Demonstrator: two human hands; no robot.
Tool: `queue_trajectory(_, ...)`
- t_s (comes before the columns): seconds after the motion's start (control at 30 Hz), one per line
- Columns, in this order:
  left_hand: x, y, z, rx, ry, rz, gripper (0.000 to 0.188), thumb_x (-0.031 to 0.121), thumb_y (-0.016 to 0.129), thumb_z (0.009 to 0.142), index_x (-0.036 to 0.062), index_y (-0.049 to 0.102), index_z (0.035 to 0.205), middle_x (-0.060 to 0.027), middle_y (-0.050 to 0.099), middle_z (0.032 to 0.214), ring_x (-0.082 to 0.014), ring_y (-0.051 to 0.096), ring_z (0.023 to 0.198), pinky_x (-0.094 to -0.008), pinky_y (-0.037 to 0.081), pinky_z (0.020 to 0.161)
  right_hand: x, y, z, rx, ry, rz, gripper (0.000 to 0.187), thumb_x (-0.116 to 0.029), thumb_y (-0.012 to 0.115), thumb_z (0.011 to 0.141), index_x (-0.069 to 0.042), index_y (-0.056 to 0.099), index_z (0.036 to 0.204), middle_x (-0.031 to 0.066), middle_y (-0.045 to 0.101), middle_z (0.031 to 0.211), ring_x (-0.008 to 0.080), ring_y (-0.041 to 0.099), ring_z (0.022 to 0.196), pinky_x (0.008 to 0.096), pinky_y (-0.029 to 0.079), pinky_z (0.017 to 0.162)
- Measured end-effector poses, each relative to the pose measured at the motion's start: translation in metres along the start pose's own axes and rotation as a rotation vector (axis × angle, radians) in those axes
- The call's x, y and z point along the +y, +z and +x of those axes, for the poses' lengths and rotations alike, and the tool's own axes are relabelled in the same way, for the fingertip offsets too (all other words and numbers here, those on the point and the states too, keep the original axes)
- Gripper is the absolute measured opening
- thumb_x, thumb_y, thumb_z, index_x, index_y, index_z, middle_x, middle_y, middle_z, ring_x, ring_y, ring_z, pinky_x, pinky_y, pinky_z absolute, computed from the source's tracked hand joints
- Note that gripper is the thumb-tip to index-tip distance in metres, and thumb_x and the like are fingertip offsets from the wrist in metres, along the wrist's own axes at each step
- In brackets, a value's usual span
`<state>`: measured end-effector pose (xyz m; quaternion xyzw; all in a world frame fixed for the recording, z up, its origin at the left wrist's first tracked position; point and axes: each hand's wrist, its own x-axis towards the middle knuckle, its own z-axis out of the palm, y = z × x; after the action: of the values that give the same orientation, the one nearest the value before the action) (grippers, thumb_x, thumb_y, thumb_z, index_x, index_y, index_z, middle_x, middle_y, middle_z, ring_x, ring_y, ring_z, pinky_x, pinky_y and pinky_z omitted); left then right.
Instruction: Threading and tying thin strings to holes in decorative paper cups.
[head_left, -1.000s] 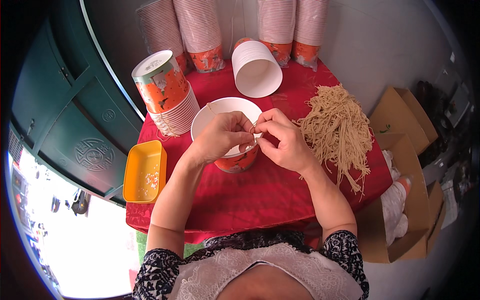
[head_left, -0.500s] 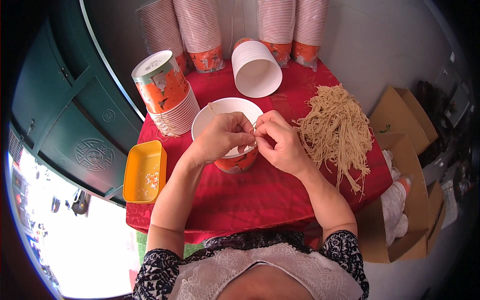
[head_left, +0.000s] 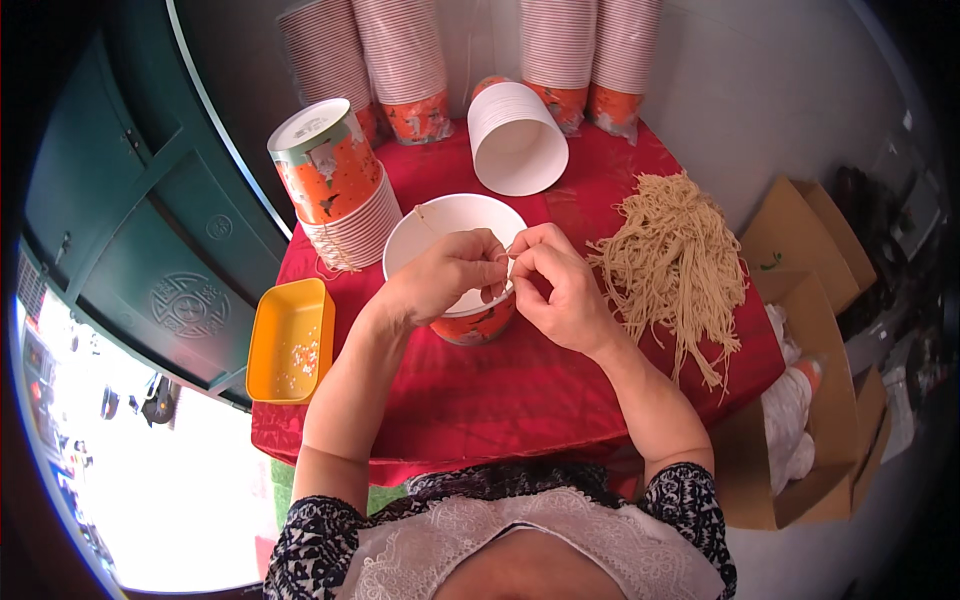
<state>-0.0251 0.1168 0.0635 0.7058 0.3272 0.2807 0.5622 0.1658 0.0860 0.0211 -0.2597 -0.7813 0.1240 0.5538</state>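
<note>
Both hands are meeting over the paper bowl (head_left: 455,235): left hand (head_left: 447,272) & right hand (head_left: 556,283) are pinching a thin pale strand (head_left: 503,257) btwn fingertips, fingers narrow. Bowl is sitting mid-surface, white inside, orange printed outside, mostly hidden by hands. Red-clothed surface (head_left: 520,380) is carrying a noodle pile (head_left: 678,262) near its right edge, a yellow tray (head_left: 290,340) at its left edge, a cup stack (head_left: 335,190) w/ orange print near the back-left corner & a tipped white cup stack (head_left: 515,135) toward the back edge.
</note>
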Motion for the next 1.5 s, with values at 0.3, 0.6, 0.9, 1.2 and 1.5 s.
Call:
queue_trajectory(0.3,0.005,0.0,-0.002,0.036,-0.029,-0.041,0.01,0.006,0.066,0.084,-0.0016,0.061,0.085,-0.0076,0.064,0.079,-0.0135,0.06,0.073,-0.0255,0.046,0.071,-0.007,0.002,-0.003,-0.001,-0.014,0.03,0.019,0.013,0.064,0.074,0.001,0.055,0.084,0.0115,0.054,0.098,0.0233,0.059,0.082,0.0336,0.051,0.068)
queue_trajectory(0.6,-0.004,-0.008,0.0,0.02,0.016,-0.023,0.01,0.005,0.069,0.08,-0.0012,0.062,0.084,-0.007,0.066,0.079,-0.0139,0.062,0.075,-0.0254,0.047,0.07,-0.006,0.002,-0.003,-0.017,-0.094,-0.043,0.021,0.012,0.068,0.072,-0.001,0.056,0.083,0.0088,0.053,0.095,0.0239,0.059,0.081,0.0345,0.051,0.067)
queue_trajectory(0.9,-0.002,-0.01,-0.002,-0.013,-0.002,0.006,0.012,-0.001,0.07,0.078,-0.0009,0.063,0.087,-0.0052,0.065,0.081,-0.0119,0.06,0.076,-0.024,0.048,0.071,-0.004,-0.001,-0.003,-0.019,-0.111,-0.069,0.019,0.01,0.07,0.073,-0.001,0.058,0.083,0.0084,0.054,0.092,0.0241,0.059,0.08,0.0347,0.05,0.067)
queue_trajectory(1.2,0.0,-0.002,-0.004,0.057,0.109,0.298,0.01,0.001,0.067,0.081,-0.0013,0.06,0.087,-0.0048,0.064,0.081,-0.0124,0.06,0.076,-0.0278,0.05,0.07,0.008,-0.006,-0.004,-0.005,-0.054,-0.108,0.012,0.004,0.067,0.079,0.002,0.065,0.091,0.0109,0.056,0.093,0.0254,0.06,0.08,0.0356,0.05,0.071)
queue_trajectory(1.5,-0.002,0.022,-0.004,0.359,0.329,0.619,0.012,-0.002,0.063,0.08,-0.0022,0.06,0.091,-0.0175,0.066,0.083,-0.0317,0.068,0.078,-0.0394,0.053,0.069,0.011,-0.004,-0.007,-0.025,-0.004,-0.123,0.014,0.009,0.061,0.082,0.004,0.064,0.095,0.0123,0.056,0.097,0.0236,0.061,0.083,0.0335,0.05,0.071)
